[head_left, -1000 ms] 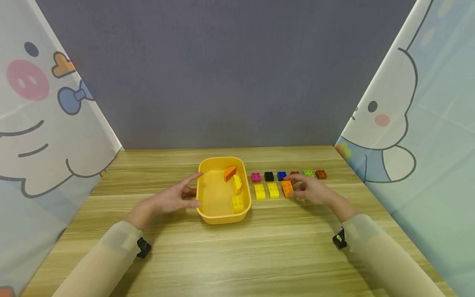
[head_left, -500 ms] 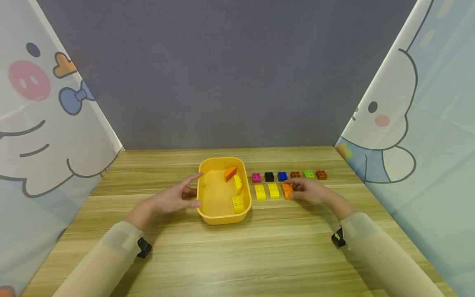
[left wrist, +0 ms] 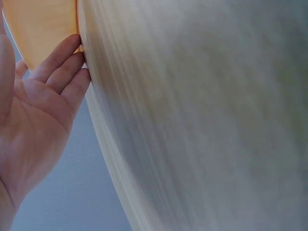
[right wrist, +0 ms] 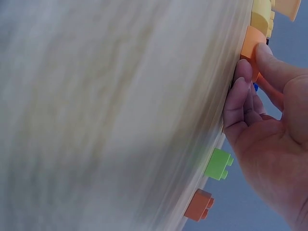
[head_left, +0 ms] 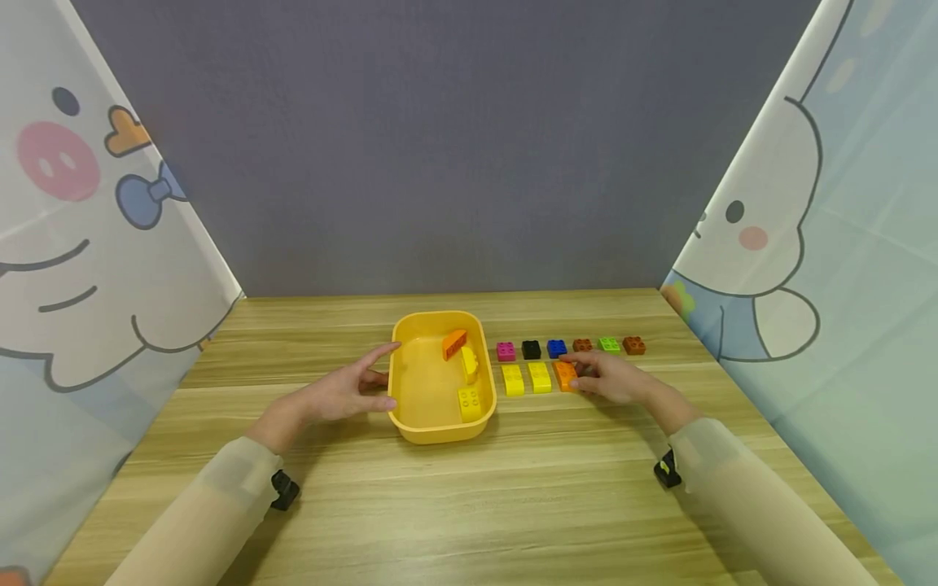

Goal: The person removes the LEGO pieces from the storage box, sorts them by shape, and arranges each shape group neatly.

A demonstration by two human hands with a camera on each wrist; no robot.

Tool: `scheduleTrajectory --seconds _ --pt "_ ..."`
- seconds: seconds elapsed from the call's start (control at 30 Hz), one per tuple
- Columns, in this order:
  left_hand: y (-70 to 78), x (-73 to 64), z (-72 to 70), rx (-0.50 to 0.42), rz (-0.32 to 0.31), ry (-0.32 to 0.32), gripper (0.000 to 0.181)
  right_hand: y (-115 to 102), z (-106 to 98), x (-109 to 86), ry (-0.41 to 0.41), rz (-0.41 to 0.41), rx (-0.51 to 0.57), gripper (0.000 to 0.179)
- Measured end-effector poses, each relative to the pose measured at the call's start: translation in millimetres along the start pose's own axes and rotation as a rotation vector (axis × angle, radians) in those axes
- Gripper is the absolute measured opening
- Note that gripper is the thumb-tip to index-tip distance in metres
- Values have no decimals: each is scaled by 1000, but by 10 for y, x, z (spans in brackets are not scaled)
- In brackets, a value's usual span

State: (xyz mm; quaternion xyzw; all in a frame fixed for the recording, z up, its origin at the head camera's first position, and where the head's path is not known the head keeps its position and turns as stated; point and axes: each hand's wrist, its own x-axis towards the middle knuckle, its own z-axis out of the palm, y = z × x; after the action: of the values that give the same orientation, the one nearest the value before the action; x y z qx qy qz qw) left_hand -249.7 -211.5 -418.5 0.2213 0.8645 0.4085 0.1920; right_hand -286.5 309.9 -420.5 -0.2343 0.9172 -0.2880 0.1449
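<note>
My right hand (head_left: 617, 378) pinches an orange toy building brick (head_left: 564, 375) on the table, thumb at its near end and forefinger at its far end. Two yellow bricks (head_left: 513, 380) lie to its left in the same row. Against the left wall of a yellow-orange plastic tub (head_left: 442, 435), my left hand (head_left: 343, 391) rests with fingers spread along the rim. In the left wrist view the fingers (left wrist: 61, 61) look nearly straight. The tub holds an orange brick (head_left: 454, 343), a rounded yellow brick (head_left: 469, 365) and a studded yellow brick (head_left: 469, 403).
Behind runs a row of small square bricks: magenta (head_left: 506, 352), black (head_left: 531, 349), blue (head_left: 557, 348), brown (head_left: 582, 345), green (head_left: 609, 344) and another brown one (head_left: 633, 345). A grey panel (head_left: 447, 163) stands at the table's back, with printed curtains on both sides.
The orange brick under my right hand has shifted slightly left into line with the yellow bricks. My right fingers have drawn a little nearer, uncovering the brown brick. The left hand has stayed put.
</note>
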Motion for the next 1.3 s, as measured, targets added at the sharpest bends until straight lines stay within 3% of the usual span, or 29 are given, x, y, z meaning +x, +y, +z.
scheduleTrajectory --seconds 0.57,0.73,0.93,1.17,1.3 --pt "-8 6 6 -19 10 -8 106 6 -12 -65 25 -3 53 53" --pt "-13 5 6 -24 11 -9 106 -40 -22 -90 99 10 55 47" --pt "-33 15 -3 -34 18 -15 106 -291 -44 -64 220 -64 20 39" --pt "-36 16 -9 -29 17 -15 106 -671 4 105 210 -197 24 32" --pt "-31 16 -10 -29 22 -16 106 -878 78 215 185 -231 20 32"
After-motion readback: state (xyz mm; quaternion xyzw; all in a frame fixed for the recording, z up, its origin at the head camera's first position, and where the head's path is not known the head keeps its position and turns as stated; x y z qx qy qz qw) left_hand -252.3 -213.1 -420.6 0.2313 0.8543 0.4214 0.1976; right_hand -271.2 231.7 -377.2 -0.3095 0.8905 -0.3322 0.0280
